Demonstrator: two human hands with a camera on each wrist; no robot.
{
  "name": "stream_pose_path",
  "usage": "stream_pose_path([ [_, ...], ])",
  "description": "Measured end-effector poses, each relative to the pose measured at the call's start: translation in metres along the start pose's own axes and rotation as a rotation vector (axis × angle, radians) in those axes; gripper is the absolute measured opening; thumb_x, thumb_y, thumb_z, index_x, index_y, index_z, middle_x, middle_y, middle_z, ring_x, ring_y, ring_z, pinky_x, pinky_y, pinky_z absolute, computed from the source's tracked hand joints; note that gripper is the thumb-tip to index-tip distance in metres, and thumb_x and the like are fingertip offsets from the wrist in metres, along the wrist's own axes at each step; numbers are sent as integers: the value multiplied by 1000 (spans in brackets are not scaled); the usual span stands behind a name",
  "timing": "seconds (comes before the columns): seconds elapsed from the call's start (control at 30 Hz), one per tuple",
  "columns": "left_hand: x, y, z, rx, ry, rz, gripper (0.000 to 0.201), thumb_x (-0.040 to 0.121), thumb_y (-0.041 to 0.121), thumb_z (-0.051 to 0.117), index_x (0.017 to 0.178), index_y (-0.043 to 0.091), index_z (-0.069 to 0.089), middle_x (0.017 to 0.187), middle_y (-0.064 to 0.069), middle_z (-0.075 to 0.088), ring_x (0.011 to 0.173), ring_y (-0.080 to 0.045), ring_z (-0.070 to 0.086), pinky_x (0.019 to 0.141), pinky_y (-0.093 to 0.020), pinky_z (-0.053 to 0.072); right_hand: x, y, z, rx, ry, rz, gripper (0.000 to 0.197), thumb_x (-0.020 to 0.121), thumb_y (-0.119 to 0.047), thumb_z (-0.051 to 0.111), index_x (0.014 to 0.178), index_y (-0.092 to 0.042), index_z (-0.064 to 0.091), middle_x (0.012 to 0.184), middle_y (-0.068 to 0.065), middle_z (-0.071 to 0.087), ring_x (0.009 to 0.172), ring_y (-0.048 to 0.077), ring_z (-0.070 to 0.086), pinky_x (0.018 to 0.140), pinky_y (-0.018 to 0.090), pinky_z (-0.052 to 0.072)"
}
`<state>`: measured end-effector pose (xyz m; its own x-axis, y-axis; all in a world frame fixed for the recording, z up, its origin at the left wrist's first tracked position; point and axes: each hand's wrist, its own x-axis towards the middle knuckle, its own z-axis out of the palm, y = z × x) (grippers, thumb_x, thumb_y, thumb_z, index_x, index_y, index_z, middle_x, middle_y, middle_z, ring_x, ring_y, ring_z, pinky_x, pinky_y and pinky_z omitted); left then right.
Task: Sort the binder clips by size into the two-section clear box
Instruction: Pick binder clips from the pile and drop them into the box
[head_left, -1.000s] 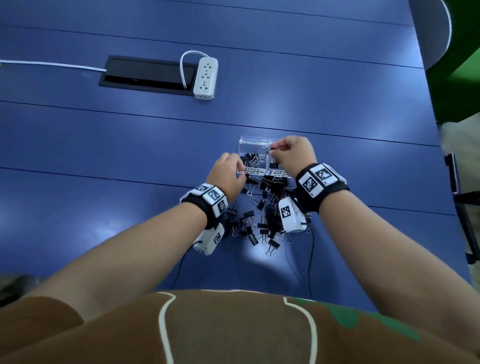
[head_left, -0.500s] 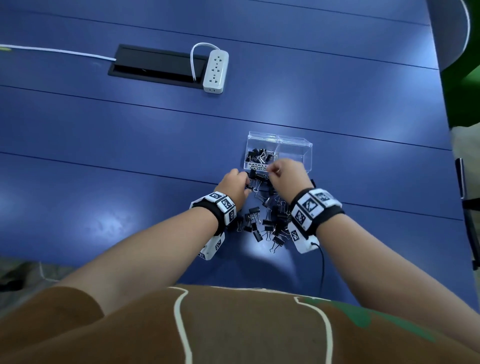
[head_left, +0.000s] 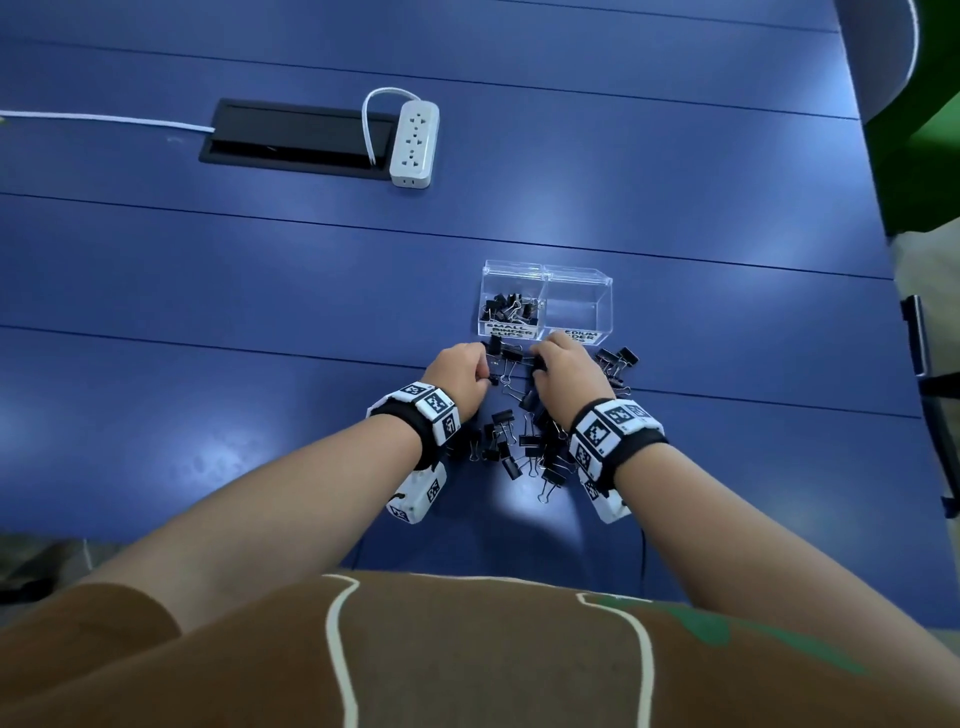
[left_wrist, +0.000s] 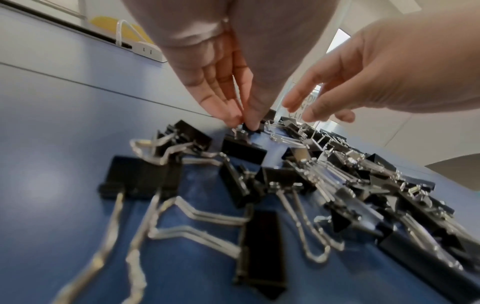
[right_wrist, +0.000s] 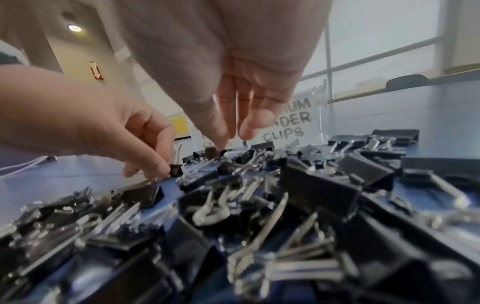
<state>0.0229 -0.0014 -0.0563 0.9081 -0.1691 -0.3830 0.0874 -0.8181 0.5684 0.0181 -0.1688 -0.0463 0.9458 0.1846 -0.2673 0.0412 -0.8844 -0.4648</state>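
A two-section clear box (head_left: 545, 270) stands on the blue table. Its left section, labelled small, holds several small black clips (head_left: 506, 306); the right section (head_left: 579, 306), labelled medium, looks empty. A pile of black binder clips (head_left: 524, 439) of mixed sizes lies in front of the box, between my wrists. My left hand (left_wrist: 244, 123) pinches a small black clip (right_wrist: 176, 169) at the pile's far edge. My right hand (right_wrist: 233, 139) hovers beside it with straight fingers, the thumb tip touching another small clip (right_wrist: 211, 152).
A white power strip (head_left: 414, 143) lies by a black cable hatch (head_left: 296, 137) far back on the left. Several more clips (head_left: 615, 361) lie to the right of my right hand. The table's right edge and a chair arm (head_left: 917, 332) are at the right.
One second ago my right hand was over the box; it has drawn back down to the pile. My left hand has stayed low at the pile's far edge.
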Motion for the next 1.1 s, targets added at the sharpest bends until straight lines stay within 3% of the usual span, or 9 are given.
stream_pose_path([
  [0.1,-3,0,0,-51,34,-22,13,81,5,57,81,16,51,88,-4,59,83,-28,60,77,-37,53,2,1,5,-30,-15,6,31,90,-4,49,120,-6,55,118,8,51,108,27,52,86,34,47],
  [0.17,-3,0,0,-62,75,-19,12,83,7,58,92,13,53,101,-7,56,87,-28,60,81,-38,53,1,3,7,-19,-1,15,30,90,-4,50,119,-6,56,117,8,51,107,27,53,85,34,47],
  [0.27,2,0,1,-37,104,-31,29,87,15,60,114,10,52,120,-10,49,97,-27,58,90,-39,50,-1,5,8,15,10,30,34,86,2,49,119,-6,57,118,9,51,110,28,51,87,36,49],
  [0.43,3,1,6,25,35,-66,53,87,30,64,134,15,43,127,-11,43,111,-29,54,96,-43,48,-3,-2,8,22,5,-8,46,86,1,48,130,-10,50,120,11,51,117,28,44,92,40,48],
  [0.57,0,0,7,26,41,-68,44,86,33,66,122,13,51,121,-11,44,103,-29,55,91,-43,51,-3,-4,8,14,-55,2,46,86,-3,53,131,-12,49,123,9,50,122,27,40,99,39,44],
  [0.67,-1,-1,7,31,40,-52,29,88,29,63,107,9,56,116,-11,45,92,-27,56,87,-39,51,-8,5,5,131,43,34,35,84,0,55,118,-10,57,120,7,55,118,24,45,102,32,40],
  [0.77,-3,-2,8,31,48,-33,22,90,23,60,106,7,56,115,-11,48,92,-28,57,86,-39,51,-16,16,-2,171,102,124,26,84,1,51,105,-10,62,111,6,60,111,22,50,95,25,40],
  [0.97,-4,4,13,53,38,-40,35,89,29,62,116,8,54,121,-10,48,105,-26,55,92,-42,51,-17,15,0,115,15,193,10,86,-13,57,85,-11,67,90,3,61,94,24,59,85,36,52],
  [1.1,-4,8,14,81,27,-50,24,88,24,64,103,6,58,113,-11,48,99,-28,55,89,-44,51,-12,3,3,-6,-20,229,25,86,-32,61,84,-7,64,92,9,62,97,27,55,84,38,51],
])
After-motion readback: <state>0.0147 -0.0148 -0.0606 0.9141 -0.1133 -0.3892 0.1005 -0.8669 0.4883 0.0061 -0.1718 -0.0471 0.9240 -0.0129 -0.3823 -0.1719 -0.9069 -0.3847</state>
